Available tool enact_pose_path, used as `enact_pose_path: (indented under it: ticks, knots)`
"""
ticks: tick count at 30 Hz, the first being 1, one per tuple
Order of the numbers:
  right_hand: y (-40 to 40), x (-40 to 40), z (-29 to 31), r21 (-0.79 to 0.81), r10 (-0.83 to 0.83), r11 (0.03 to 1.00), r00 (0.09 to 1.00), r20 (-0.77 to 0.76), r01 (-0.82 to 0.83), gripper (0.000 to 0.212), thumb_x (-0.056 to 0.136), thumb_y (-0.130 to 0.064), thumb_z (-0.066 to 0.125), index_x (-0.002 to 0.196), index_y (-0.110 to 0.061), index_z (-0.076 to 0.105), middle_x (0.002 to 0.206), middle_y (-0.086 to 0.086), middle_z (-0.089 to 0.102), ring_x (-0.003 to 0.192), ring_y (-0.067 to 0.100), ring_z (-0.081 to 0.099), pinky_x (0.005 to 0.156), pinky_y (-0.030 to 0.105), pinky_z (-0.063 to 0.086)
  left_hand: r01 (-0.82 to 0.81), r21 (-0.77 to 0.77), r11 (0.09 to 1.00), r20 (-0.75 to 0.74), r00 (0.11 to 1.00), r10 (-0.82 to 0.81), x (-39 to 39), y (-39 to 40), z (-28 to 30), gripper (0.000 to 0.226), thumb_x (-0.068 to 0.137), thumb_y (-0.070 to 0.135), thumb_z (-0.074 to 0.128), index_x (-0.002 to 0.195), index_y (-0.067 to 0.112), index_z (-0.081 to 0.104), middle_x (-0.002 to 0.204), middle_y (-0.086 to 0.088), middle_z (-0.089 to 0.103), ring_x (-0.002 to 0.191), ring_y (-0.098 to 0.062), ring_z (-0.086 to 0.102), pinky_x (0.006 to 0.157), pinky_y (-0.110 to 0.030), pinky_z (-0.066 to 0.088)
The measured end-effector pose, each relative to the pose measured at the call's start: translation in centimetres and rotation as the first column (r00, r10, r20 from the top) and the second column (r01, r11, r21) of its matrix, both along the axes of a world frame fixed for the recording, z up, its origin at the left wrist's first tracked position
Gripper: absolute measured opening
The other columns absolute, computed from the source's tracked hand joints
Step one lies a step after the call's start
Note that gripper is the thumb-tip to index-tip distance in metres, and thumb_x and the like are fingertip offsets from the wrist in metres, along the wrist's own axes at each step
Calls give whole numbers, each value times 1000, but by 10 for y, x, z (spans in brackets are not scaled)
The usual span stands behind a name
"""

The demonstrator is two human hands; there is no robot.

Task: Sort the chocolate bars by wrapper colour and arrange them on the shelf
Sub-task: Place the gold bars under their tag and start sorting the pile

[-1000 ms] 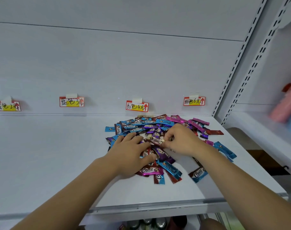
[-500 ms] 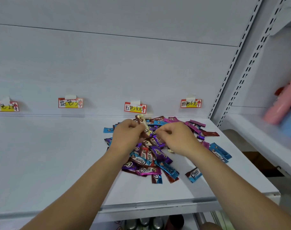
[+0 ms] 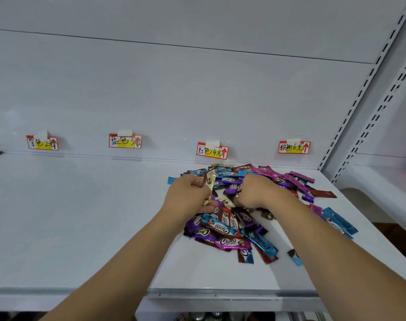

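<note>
Nearest you, along the shelf's (image 3: pixel 58 228) front edge, both forearms reach in over the mixed pile of chocolate bars (image 3: pixel 234 228), which lies toward the right half, below the red label (image 3: pixel 212 151) and the pink label (image 3: pixel 294 147). Your left hand (image 3: pixel 188 195) has its fingers curled round a gold-wrapped bar (image 3: pixel 209 188), held upright just above the heap. Your right hand (image 3: pixel 257 192) is curled down into the middle of the pile; whether it pinches a bar there you cannot tell from this angle. By the look of it you are at the picking stage: nothing is yet grouped under any label. Farther back, the blue label (image 3: pixel 125 141) and the far-left label (image 3: pixel 42 142) hang over bare shelf. The next move likely calls for gathering one colour at a time, then carrying it under the matching label.
</note>
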State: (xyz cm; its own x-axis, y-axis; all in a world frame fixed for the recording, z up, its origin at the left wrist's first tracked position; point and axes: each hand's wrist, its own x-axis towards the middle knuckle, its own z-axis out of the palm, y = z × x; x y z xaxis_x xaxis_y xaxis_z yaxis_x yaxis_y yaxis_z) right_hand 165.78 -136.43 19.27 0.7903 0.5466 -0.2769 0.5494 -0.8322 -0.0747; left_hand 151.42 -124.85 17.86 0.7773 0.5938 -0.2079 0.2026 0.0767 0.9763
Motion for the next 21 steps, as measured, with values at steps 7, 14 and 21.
enact_pose_path:
  ticks: [7, 14, 21]
  knots:
    - [-29, 6, 12, 549, -153, 796, 963, -224, 254, 24, 89, -28, 79, 93, -5, 77, 75, 10, 70, 66, 22, 63, 65, 35, 55, 17, -49, 999, 29, 999, -16, 7, -1, 2, 24, 102, -3, 54, 124, 6, 55, 100, -16, 76, 79, -24, 79, 69, -34, 66]
    - [-22, -33, 13, 775, 65, 497, 874, -482, 391, 5, 95, -11, 75, 93, -10, 79, 82, 14, 78, 69, 22, 74, 71, 37, 65, 52, -105, 993, 131, 991, -38, 14, -14, 0, 16, 103, 17, 64, 107, 4, 71, 101, -17, 77, 84, -24, 79, 77, -38, 66]
    - [-10, -18, -14, 251, 83, 965, 996, -35, -71, 25, 92, -40, 75, 108, -21, 79, 105, 1, 75, 94, 19, 68, 88, 40, 58, -53, -107, 993, 118, 991, 66, 4, -3, 4, 9, 97, 4, 69, 105, 8, 66, 97, -14, 77, 78, -23, 80, 68, -36, 66]
